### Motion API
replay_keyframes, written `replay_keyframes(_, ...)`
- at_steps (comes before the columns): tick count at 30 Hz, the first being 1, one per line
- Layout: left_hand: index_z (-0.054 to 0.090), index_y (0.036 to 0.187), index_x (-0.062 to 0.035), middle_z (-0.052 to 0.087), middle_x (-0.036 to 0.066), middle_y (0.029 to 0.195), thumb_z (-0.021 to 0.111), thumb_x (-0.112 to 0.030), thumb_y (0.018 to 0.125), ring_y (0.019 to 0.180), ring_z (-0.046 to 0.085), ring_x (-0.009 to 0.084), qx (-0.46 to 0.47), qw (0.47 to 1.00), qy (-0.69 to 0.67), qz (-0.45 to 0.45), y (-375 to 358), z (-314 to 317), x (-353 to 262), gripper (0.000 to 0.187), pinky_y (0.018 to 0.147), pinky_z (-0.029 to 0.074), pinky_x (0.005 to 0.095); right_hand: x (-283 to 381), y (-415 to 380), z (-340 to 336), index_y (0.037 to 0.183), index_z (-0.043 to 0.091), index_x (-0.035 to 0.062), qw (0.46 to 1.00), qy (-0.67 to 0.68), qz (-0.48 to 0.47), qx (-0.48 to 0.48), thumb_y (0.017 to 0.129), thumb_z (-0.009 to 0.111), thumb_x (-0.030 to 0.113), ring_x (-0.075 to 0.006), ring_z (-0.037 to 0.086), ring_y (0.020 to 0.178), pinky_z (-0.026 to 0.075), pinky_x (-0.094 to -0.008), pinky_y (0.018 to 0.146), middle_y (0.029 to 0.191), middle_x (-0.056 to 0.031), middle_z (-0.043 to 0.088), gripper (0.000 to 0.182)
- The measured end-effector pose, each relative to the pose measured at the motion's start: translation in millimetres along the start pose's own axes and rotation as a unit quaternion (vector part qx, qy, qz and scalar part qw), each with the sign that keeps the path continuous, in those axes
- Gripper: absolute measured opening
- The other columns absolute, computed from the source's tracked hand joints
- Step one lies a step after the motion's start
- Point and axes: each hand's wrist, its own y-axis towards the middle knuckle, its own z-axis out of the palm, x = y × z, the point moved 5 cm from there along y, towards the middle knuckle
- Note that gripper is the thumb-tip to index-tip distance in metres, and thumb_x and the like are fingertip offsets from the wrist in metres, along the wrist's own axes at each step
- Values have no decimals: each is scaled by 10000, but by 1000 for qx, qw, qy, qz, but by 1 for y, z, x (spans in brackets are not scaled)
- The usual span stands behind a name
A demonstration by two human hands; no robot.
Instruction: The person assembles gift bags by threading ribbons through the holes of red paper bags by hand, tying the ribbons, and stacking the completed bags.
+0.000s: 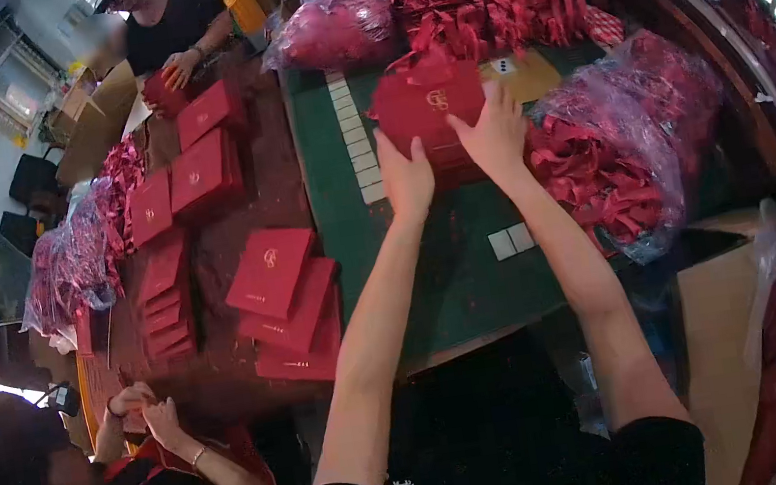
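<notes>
A red gift box [424, 110] with a gold emblem is held between my two hands over the green table top [384, 283]. My left hand [407, 178] grips its near left corner, the thumb pointing up along the front. On the other side my right hand [495, 136] clasps the right edge, its thumb lying on the printed face and its fingers along the side. The undersides of both grips are hidden. Close to my right hand lies a heap of red ribbons [587, 175] spilling from a clear plastic bag [676, 103].
Stacked red boxes [279, 278] stand on the brown table section at left. White tiles [360, 147] line the green surface, with more tiles [510, 242] nearer me. Ribbon piles [493, 4] lie at the back. Co-workers [174, 24] handle red items around the table.
</notes>
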Motion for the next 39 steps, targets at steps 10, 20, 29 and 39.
replay_keyframes(10,256,1420,62,419,272,1366,468,-142,946,1219,456,398,-75,996,46,-1,-14,5,5,558,1015,368,413,70,68,56,1201,610,160,913,-51,-392,96,926,442,510,-286,578,1067,384,-442,958,1132,-104,640,476)
replay_keyframes(20,293,1365,110,432,295,1322,500,-17,867,1177,450,445,-79,989,114,47,-18,8,11,554,995,369,469,50,58,104,1182,602,137,902,-118,-407,79,960,395,452,-300,532,1066,392,-454,896,1110,-71,623,438)
replay_keyframes(29,322,1375,54,390,269,1370,514,-205,911,1226,410,398,-83,968,199,131,-50,-30,-53,565,1019,325,474,90,70,47,1233,553,94,840,-132,-509,-133,980,436,357,-254,540,1088,326,-444,1018,1146,-99,612,383)
replay_keyframes(39,550,1239,-18,481,227,1320,608,-373,850,1254,412,413,-126,868,461,137,-188,-200,-31,530,1051,264,557,234,-75,37,1169,585,46,878,108,-424,194,867,547,566,-321,627,951,488,-399,816,1045,-151,644,602)
